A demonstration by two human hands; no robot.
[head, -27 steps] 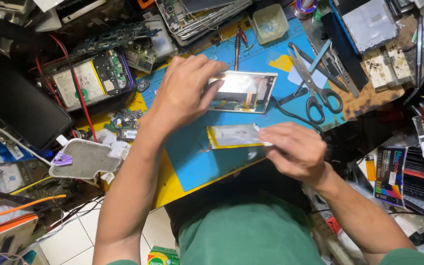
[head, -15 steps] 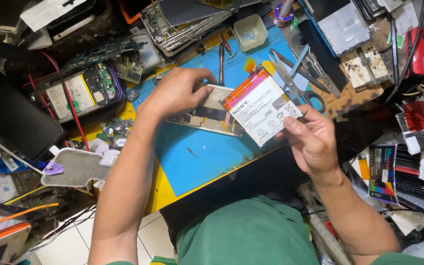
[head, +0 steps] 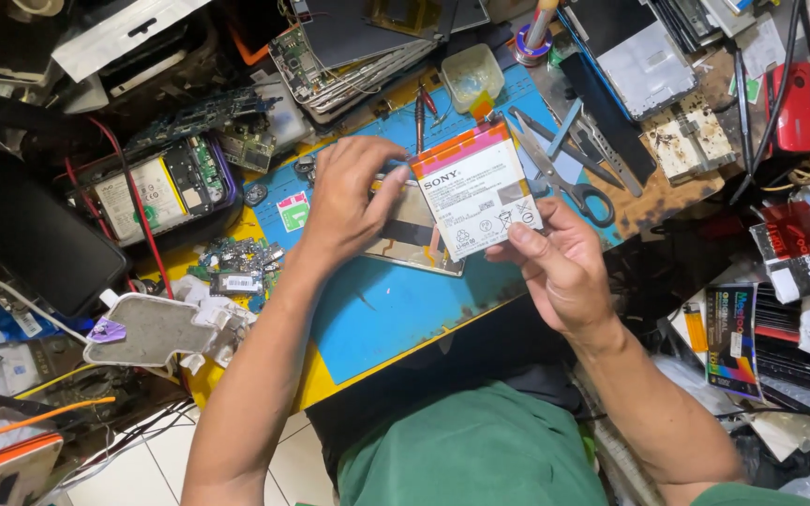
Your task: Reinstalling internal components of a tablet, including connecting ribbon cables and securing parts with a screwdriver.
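Observation:
My right hand (head: 560, 267) holds a flat white battery pack (head: 475, 187) with an orange top edge, lifted and tilted above the blue work mat (head: 396, 309). My left hand (head: 349, 201) rests on an opened phone body (head: 419, 234) lying on the mat, fingertips touching the battery's left edge. Part of the phone body is hidden under the battery and my left hand.
Scissors (head: 569, 173) lie on the mat just right of the battery. A small clear tub (head: 471, 75) and a stack of opened devices (head: 358, 47) sit at the back. An opened phone (head: 157, 192), loose circuit boards (head: 236, 267) and a white holder (head: 157, 328) crowd the left; packaged parts (head: 733, 342) fill the right.
My right hand picked the battery up from the mat's near side and raised it over the phone body. My left hand stayed on the phone and now touches the battery's edge.

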